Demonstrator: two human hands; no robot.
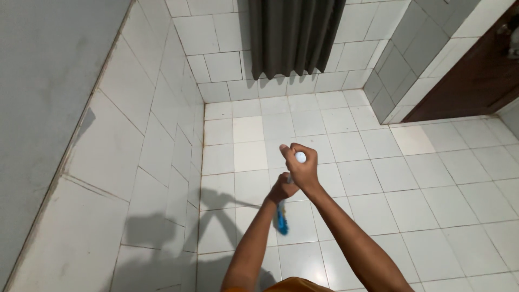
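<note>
The right hand [301, 165] is curled tight around the rounded white top of a long handle [299, 157], while the left hand [282, 188] is closed on the shaft just below it. Lower down, the blue plastic brush [281, 218] hangs over the glossy white square floor tiles [373, 211]. Matching tiles line the left wall [162, 146], and a dark pleated curtain [294, 35] hangs at the back beside a brown door [476, 75].
</note>
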